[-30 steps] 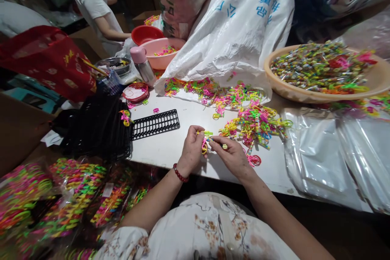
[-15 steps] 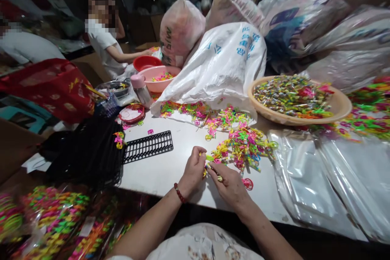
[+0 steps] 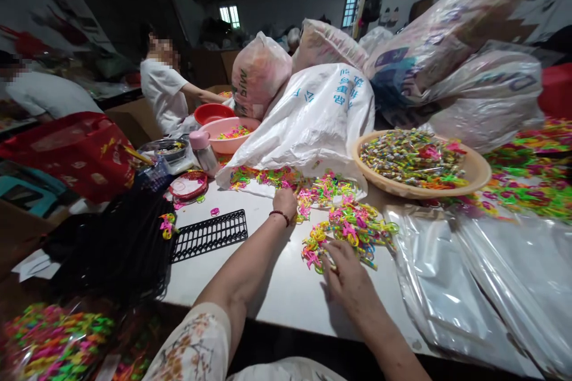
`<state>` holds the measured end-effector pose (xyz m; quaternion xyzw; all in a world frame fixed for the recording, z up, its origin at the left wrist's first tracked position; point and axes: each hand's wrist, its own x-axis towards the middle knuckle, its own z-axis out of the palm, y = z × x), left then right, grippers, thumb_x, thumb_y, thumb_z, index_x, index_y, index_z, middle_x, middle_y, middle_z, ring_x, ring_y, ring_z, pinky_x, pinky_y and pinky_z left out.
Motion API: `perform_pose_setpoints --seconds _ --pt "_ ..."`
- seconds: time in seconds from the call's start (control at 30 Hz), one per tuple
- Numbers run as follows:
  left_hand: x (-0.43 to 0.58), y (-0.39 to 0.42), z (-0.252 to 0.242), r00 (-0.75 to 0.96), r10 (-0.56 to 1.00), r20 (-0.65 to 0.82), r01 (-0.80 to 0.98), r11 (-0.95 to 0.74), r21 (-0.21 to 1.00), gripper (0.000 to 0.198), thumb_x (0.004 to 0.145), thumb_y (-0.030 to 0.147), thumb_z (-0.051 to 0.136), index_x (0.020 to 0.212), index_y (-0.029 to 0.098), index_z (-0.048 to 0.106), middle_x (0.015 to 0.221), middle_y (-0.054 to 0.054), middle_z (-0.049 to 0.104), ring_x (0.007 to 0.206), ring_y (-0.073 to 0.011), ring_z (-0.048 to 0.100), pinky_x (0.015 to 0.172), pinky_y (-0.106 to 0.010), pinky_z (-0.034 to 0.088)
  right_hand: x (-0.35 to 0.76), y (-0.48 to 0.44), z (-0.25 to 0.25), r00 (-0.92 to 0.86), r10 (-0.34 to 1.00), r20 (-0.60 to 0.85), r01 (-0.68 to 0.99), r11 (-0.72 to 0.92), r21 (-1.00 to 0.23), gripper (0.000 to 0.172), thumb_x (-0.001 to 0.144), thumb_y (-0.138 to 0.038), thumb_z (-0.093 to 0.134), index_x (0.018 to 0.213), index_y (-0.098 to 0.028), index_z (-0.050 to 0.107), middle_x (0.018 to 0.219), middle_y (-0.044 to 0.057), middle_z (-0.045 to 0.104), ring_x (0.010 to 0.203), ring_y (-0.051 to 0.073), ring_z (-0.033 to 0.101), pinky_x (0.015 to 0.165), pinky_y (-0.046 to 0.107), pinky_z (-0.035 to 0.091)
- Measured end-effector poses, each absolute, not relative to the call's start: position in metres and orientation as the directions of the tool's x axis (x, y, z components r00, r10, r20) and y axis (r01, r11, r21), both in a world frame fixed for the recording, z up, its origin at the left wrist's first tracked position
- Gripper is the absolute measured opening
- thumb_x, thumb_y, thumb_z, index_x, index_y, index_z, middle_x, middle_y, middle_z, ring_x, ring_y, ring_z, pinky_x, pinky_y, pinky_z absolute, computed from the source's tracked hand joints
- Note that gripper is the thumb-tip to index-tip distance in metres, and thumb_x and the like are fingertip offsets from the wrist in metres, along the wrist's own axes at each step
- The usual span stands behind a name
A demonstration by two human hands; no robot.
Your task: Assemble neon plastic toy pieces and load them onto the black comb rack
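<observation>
Head view. Hands well apart, both over a white-topped bench (image 3: 290, 292). Left hand (image 3: 285, 203) stretched forward to the loose pink, yellow and green plastic pieces at the mouth of a white plastic sack with blue lettering (image 3: 313, 125); fingertips hidden, so grip cannot be told. Dark red bead bracelet (image 3: 280, 215) on that wrist.

Right hand (image 3: 348, 277) nearer the body, fingers bent, at the near edge of a heap of multicoloured plastic pieces with rings and sticks (image 3: 357, 229). Whether it grips one: cannot tell. Heap lies on the bench in front of the sack.

Left of the hands: black plastic slotted rack (image 3: 210, 235), flat, beside a stack of black racks (image 3: 129, 244). Right: stacked clear plastic bags (image 3: 456, 292); behind these, a wide peach-coloured round basin (image 3: 480, 175), filled with small wrapped pieces. Far left, a person in a white shirt (image 3: 161, 92) reaches beyond a red plastic basin (image 3: 214, 113).
</observation>
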<state>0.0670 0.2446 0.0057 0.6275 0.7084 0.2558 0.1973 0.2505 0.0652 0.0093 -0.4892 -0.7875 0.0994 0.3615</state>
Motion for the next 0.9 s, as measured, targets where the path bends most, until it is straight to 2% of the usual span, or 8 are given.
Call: perform_pose_setpoints --seconds 0.13,0.23,0.37,0.47,0.57,0.67,0.8,0.9 --pt "0.052 0.223 -0.002 -0.097 0.994 -0.051 0.792 0.109 0.601 0.016 0.084 0.023 0.055 0.074 0.016 0.064 0.077 -0.012 0.067 0.084 -0.0250 0.063 0.076 -0.033 0.042 0.232 0.066 0.004 -0.372 0.810 0.453 0.679 0.570 -0.462 0.038 0.092 -0.010 0.040 0.123 -0.015 0.062 0.117 0.014 0.064 0.108 0.023 0.062 0.093 0.036 0.055" --pt "0.039 0.189 -0.007 -0.008 0.995 -0.103 0.772 0.071 0.632 0.015 0.082 0.029 0.058 0.076 0.017 0.065 0.075 -0.007 0.067 0.075 -0.0202 0.061 0.069 -0.028 0.042 0.214 0.081 0.004 -0.445 0.789 0.424 0.733 0.593 -0.334 0.046 0.089 -0.005 0.042 0.131 -0.013 0.058 0.127 0.014 0.063 0.115 0.026 0.056 0.100 0.042 0.050" --pt "0.026 0.146 -0.009 0.120 0.981 -0.150 0.721 0.018 0.693 0.019 0.085 0.028 0.051 0.084 0.015 0.065 0.081 -0.004 0.069 0.072 -0.0149 0.059 0.064 -0.023 0.043 0.184 0.103 -0.008 -0.490 0.783 0.383 0.807 0.573 -0.141 0.055 0.084 0.001 0.043 0.136 -0.012 0.054 0.144 0.014 0.053 0.134 0.032 0.040 0.109 0.050 0.038" --pt "0.018 0.132 -0.004 0.228 0.956 -0.183 0.703 -0.032 0.710 0.020 0.084 0.029 0.053 0.079 0.016 0.067 0.075 -0.002 0.069 0.067 -0.0138 0.058 0.061 -0.022 0.044 0.169 0.114 -0.019 -0.510 0.794 0.331 0.827 0.558 -0.065 0.046 0.084 -0.002 0.048 0.128 -0.008 0.059 0.133 0.018 0.059 0.125 0.034 0.047 0.105 0.049 0.037" --pt "0.010 0.144 0.006 0.245 0.956 -0.162 0.721 -0.068 0.689 0.015 0.080 0.024 0.057 0.075 0.017 0.069 0.074 -0.002 0.068 0.069 -0.0159 0.059 0.066 -0.025 0.046 0.168 0.120 -0.024 -0.515 0.810 0.279 0.837 0.545 -0.039 0.027 0.084 -0.006 0.053 0.107 -0.011 0.066 0.106 0.015 0.065 0.101 0.030 0.055 0.096 0.046 0.041" --pt "0.009 0.180 0.015 0.134 0.990 -0.042 0.743 -0.072 0.665 0.021 0.083 0.015 0.050 0.088 0.016 0.070 0.091 -0.007 0.068 0.088 -0.0201 0.061 0.084 -0.031 0.047 0.172 0.123 -0.023 -0.532 0.807 0.257 0.830 0.557 -0.028 0.017 0.083 -0.008 0.056 0.095 -0.014 0.065 0.097 0.013 0.062 0.095 0.029 0.053 0.091 0.044 0.040" --pt "0.020 0.237 0.021 0.027 0.993 0.114 0.723 -0.098 0.683 0.039 0.075 0.003 0.053 0.109 0.018 0.066 0.119 -0.011 0.057 0.117 -0.0228 0.051 0.103 -0.034 0.039 0.175 0.127 -0.018 -0.520 0.826 0.219 0.834 0.546 -0.078 0.017 0.083 -0.003 0.054 0.091 -0.016 0.063 0.094 0.011 0.062 0.090 0.026 0.054 0.089 0.040 0.039" --pt "0.028 0.266 0.020 -0.019 0.989 0.145 0.658 -0.097 0.747 0.037 0.067 0.000 0.060 0.098 0.018 0.067 0.121 -0.010 0.054 0.119 -0.0241 0.049 0.104 -0.034 0.038 0.177 0.126 -0.006 -0.527 0.799 0.291 0.782 0.589 -0.202 0.021 0.087 -0.001 0.048 0.090 -0.017 0.061 0.087 0.007 0.064 0.086 0.023 0.055 0.092 0.038 0.040"
